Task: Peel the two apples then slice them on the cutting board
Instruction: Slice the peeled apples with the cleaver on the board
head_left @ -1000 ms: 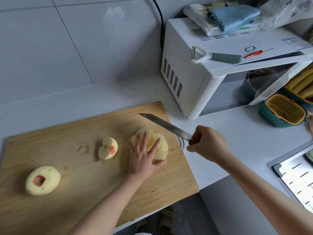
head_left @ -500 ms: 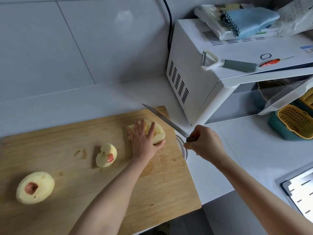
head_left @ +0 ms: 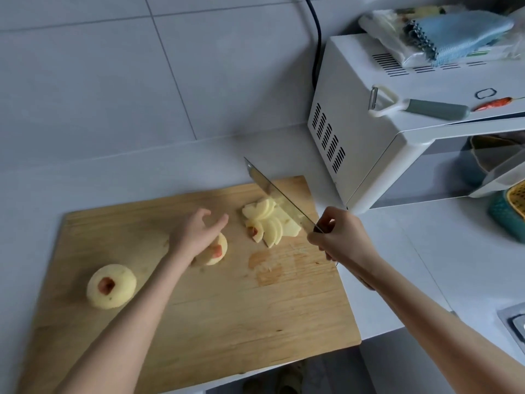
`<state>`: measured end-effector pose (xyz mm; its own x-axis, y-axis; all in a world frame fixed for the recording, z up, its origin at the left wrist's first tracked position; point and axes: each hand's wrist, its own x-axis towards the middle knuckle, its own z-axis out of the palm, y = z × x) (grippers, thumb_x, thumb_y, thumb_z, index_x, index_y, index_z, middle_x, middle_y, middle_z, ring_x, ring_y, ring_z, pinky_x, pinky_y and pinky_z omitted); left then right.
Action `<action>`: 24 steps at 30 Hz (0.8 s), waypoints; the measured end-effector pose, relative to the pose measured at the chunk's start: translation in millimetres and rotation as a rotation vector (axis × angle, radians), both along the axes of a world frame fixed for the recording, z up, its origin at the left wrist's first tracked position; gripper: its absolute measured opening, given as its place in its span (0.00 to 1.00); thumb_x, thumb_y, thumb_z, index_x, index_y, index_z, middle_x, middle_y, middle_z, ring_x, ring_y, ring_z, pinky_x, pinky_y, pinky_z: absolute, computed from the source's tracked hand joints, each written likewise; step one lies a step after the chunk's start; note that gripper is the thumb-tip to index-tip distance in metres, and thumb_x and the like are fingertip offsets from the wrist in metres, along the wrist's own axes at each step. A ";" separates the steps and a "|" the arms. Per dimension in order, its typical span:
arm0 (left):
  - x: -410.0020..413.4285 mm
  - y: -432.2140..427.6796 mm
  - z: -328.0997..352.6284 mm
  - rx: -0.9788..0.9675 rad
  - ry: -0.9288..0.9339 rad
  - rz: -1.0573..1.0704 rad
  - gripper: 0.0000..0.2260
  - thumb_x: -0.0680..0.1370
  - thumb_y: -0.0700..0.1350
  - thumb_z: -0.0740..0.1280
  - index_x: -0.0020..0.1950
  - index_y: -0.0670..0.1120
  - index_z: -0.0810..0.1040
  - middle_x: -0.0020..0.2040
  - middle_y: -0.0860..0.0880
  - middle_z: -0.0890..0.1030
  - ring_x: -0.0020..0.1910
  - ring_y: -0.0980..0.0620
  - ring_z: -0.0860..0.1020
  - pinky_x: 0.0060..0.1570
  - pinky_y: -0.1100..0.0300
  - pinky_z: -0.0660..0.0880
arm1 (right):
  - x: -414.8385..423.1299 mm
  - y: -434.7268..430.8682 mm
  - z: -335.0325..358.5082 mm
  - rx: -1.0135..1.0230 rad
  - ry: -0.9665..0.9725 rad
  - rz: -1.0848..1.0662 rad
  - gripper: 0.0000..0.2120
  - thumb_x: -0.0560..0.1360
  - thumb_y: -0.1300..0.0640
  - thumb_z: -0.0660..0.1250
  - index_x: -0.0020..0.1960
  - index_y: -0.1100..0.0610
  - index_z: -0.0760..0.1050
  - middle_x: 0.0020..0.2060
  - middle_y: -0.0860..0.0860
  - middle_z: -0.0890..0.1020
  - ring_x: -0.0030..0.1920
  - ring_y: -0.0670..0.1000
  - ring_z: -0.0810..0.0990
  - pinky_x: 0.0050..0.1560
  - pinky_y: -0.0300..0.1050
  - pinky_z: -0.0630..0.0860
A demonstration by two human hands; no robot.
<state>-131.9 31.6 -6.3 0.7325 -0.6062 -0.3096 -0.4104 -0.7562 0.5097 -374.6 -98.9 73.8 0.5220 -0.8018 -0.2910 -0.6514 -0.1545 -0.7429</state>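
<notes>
Knife [head_left: 274, 193] gripped in right hand [head_left: 338, 237], blade against fanned apple slices [head_left: 265, 220], left hand [head_left: 196, 233] loosely open over apple piece [head_left: 219, 251], whole peeled apple [head_left: 111, 285] on cutting board [head_left: 241, 314]

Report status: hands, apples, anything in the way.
Left hand open over apple chunk. Right hand grips knife, blade at slices. Peeled apple uncut on board. Nothing blocking.

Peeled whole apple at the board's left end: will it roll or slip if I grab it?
The peeled whole apple is round and shows no cut face, so it probably rolls when pushed. Its bare flesh is likely slick; grip firmly. It looks solid, not fragile.
</notes>
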 end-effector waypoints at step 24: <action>-26.1 95.2 11.2 -0.663 0.945 0.265 0.26 0.64 0.28 0.75 0.57 0.43 0.71 0.57 0.43 0.75 0.53 0.43 0.79 0.40 0.56 0.80 | 32.1 116.3 9.5 0.145 -0.265 0.093 0.09 0.73 0.63 0.61 0.34 0.60 0.69 0.20 0.52 0.73 0.19 0.49 0.69 0.22 0.41 0.70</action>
